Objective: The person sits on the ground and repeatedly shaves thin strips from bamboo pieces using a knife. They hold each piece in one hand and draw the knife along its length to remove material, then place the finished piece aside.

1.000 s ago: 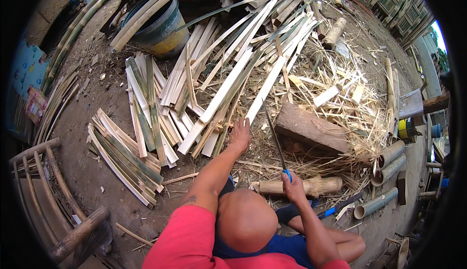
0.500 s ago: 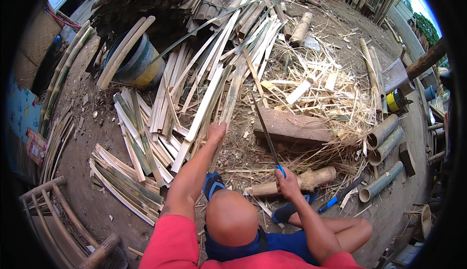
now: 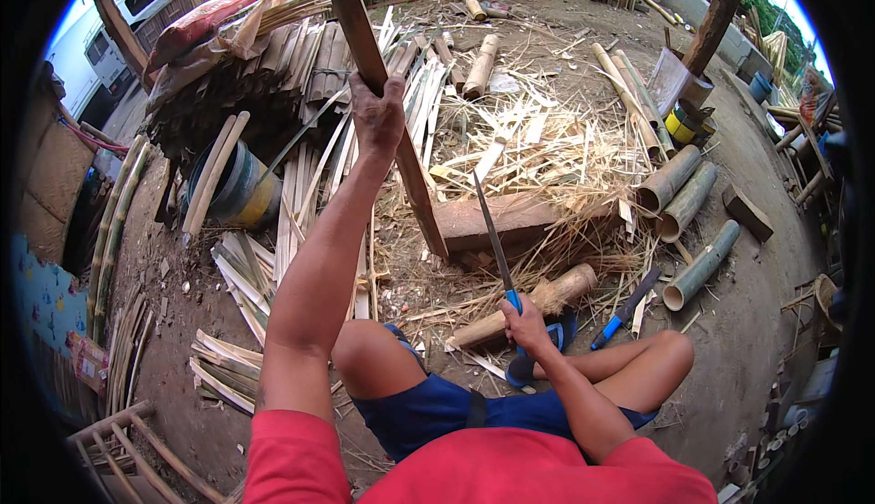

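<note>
My left hand (image 3: 378, 119) is raised with its fingers wrapped round a long split bamboo slat (image 3: 415, 180). The slat stands steeply, its lower end beside the left end of a thick wooden block (image 3: 501, 220) and its top running out of the picture. In my right hand (image 3: 527, 324) is the blue handle of a long knife (image 3: 495, 238), held low over my lap. Its dark blade points up and away, the tip in front of the block. A bamboo log (image 3: 524, 308) lies just beyond my right hand.
Shavings (image 3: 547, 144) heap behind the block. Another blue-handled knife (image 3: 626, 309) lies on the ground at right, near bamboo tubes (image 3: 700, 265). Split slats (image 3: 232, 363) spread to the left, by a bucket (image 3: 239, 190) with bamboo leaning in it. A wooden post (image 3: 720, 16) rises at far right.
My left hand has gone up and forward, lifting a slat from low among the pile to a steep stance. My right hand still holds the knife. The view has tilted upward.
</note>
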`<state>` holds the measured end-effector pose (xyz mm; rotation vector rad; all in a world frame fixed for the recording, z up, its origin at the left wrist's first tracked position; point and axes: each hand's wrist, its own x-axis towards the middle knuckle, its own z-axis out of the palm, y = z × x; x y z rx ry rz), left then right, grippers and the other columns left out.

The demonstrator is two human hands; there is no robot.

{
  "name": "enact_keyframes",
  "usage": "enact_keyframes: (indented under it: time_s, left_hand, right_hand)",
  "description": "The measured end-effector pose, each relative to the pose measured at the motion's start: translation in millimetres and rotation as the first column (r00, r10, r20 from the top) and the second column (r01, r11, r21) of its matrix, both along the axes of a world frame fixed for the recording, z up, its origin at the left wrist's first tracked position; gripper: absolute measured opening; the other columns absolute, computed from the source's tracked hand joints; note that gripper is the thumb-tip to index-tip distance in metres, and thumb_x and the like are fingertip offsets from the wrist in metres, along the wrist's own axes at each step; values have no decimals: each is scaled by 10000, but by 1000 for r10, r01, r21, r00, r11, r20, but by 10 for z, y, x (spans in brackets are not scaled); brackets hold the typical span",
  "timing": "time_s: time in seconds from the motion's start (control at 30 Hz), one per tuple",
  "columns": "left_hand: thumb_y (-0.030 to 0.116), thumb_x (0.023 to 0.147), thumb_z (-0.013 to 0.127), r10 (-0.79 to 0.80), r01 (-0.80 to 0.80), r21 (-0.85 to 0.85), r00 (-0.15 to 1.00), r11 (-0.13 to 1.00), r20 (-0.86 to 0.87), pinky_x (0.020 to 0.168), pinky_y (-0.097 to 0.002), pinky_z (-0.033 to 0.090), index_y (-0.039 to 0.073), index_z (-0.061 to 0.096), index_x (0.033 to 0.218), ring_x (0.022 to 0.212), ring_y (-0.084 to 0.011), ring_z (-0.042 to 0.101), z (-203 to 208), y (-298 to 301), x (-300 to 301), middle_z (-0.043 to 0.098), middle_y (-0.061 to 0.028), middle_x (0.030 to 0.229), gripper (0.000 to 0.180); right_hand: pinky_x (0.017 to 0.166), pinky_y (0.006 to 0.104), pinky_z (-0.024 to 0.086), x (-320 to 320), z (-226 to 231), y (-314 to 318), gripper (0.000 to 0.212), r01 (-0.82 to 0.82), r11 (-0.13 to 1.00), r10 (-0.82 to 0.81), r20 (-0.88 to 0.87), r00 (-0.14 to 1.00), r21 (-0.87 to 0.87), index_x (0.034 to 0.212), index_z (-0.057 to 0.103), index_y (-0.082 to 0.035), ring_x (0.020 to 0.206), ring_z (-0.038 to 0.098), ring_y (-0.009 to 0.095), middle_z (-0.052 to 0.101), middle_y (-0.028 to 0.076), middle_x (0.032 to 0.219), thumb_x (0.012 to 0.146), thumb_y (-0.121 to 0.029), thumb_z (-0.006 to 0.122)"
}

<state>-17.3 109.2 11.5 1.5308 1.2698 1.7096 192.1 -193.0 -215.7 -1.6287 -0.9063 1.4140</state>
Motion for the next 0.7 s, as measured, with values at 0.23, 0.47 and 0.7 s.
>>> enact_keyframes:
  time_s: [0.23,0.47,0.7]
  left_hand:
    - [205,932,634,-143,126,273,989,954,40,794,-274,465,29,466,1329,851,-128,538,518,-472,551,542,-53,1002,466]
    - [99,922,563,-205,157,542,978,825,29,608,-229,440,37,568,1205,726,-76,515,961,-886,567,579,-54,1006,290]
    - [48,866,555,-180,87,453,970,887,166,606,-226,395,34,563,1074,673,-54,430,1028,-1133,561,495,-8,881,209]
  right_hand:
    - [439,317,477,135,253,-141,417,18,987,-65,286,956,162,1270,409,-12,485,583,160,576,84,710,923,-141,601]
    - [571,334,513,197,292,-110,394,-26,943,-48,211,976,333,1349,393,-40,628,616,165,606,98,809,995,-146,529]
    - [600,350,527,105,1033,159,377,-219,874,-19,482,876,434,1386,393,-53,656,637,172,624,91,844,1026,-128,478]
